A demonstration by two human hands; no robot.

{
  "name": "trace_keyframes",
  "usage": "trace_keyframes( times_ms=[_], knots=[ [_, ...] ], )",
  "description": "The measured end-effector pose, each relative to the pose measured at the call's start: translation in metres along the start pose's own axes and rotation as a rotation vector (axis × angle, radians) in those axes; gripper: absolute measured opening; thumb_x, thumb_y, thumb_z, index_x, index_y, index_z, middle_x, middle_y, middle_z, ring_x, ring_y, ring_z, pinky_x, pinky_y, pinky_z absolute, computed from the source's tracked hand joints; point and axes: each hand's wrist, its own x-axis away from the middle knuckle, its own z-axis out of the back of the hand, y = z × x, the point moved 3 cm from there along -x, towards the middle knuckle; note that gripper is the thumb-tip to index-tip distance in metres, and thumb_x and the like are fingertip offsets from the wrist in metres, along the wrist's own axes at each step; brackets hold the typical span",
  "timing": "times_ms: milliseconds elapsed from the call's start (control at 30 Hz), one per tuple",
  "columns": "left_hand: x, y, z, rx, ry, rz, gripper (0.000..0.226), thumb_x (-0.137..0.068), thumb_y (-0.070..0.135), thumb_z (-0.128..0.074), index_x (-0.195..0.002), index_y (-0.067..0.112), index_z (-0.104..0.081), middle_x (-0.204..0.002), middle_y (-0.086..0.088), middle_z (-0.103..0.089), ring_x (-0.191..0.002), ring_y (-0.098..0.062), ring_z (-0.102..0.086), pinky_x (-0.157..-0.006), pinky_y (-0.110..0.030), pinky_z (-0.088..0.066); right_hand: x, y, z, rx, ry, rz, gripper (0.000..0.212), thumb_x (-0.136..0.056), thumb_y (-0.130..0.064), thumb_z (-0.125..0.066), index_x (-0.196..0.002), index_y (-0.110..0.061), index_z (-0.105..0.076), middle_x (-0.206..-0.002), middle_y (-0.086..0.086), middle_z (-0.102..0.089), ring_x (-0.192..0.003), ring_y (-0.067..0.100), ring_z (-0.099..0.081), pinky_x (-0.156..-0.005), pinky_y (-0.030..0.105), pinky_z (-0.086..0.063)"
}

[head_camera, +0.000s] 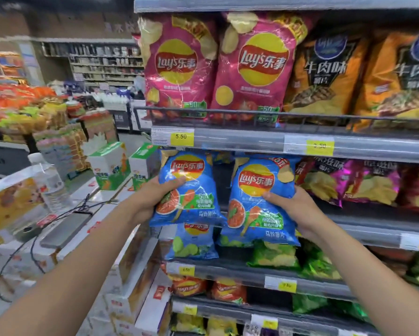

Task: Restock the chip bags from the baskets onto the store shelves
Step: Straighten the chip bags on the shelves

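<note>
1. The left blue bag (191,190) is gripped by the left hand (160,192). The thumb is laid across the front and the fingers are hidden behind, so the printed face is kept toward the aisle.
2. The right blue bag (257,202) is gripped at its right edge by the right hand (293,209), again with the thumb on the front.
3. Both bags are held upright, side by side and just apart, in front of the opening under the price rail (252,141). Whether their backs touch any stock behind cannot be told.
4. A dark gap is seen between them, so free room at this end of the shelf is judged likely. The bags are probably lined up there to be pushed in together.
5. Flavours appear to be grouped by colour: pink bags (179,66) are stood on the shelf above, and purple bags (349,180) are ranged to the right on the same level.
6. A smaller blue bag (194,243) and green bags (274,255) are kept on the shelf beneath.
7. No baskets are in view, and placing is judged to be the step in hand.
</note>
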Motion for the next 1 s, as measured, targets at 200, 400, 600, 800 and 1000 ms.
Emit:
trace_keyframes(
  times_ms=[200,400,600,800,1000],
  knots=[
    [-0.056,0.015,0.001,0.056,-0.008,0.065,0.012,-0.097,0.017,-0.068,-0.108,0.014,-0.068,-0.081,-0.006,-0.080,-0.063,-0.014,-0.075,-0.051,-0.026,-0.059,0.008,0.001,0.005,-0.015,0.086,0.004,0.034,-0.086,-0.012,-0.080,-0.118,-0.011,-0.068,-0.106,0.008,-0.079,-0.093,0.030,-0.077,-0.078,0.042,-0.063],
    [-0.079,0.009,-0.011,0.025,-0.164,0.035,0.036,-0.068,0.016,-0.084,-0.099,0.007,-0.069,-0.095,-0.007,-0.081,-0.071,-0.011,-0.076,-0.063,-0.019,-0.059,0.015,0.002,0.004,-0.012,0.129,0.008,0.032,-0.088,-0.013,-0.078,-0.119,-0.012,-0.068,-0.107,0.009,-0.078,-0.093,0.030,-0.077,-0.077,0.042,-0.063],
    [-0.086,0.002,0.004,-0.327,-0.282,-0.013,0.069,-0.061,0.031,-0.093,-0.121,0.025,-0.060,-0.111,0.002,-0.079,-0.104,-0.017,-0.075,-0.096,-0.032,-0.057,0.018,0.003,0.002,-0.008,0.152,0.016,0.030,-0.089,-0.013,-0.076,-0.119,-0.013,-0.068,-0.105,0.007,-0.079,-0.089,0.028,-0.077,-0.067,0.036,-0.063],
    [-0.100,0.000,0.019,-0.584,-0.225,-0.085,0.068,-0.078,0.016,-0.092,-0.136,0.023,-0.056,-0.123,0.003,-0.075,-0.113,-0.015,-0.072,-0.110,-0.042,-0.051,0.018,0.007,0.001,-0.024,0.162,0.020,0.033,-0.089,-0.012,-0.075,-0.121,-0.012,-0.067,-0.107,0.008,-0.079,-0.090,0.028,-0.077,-0.066,0.035,-0.064],
    [-0.131,-0.002,0.024,-0.694,-0.052,-0.211,0.059,-0.083,0.008,-0.086,-0.133,0.013,-0.056,-0.119,0.000,-0.069,-0.111,-0.022,-0.066,-0.100,-0.037,-0.054,0.016,0.009,0.001,-0.023,0.186,0.017,0.036,-0.089,-0.014,-0.075,-0.124,-0.013,-0.067,-0.107,0.006,-0.079,-0.091,0.027,-0.077,-0.066,0.034,-0.064]
  ],
)
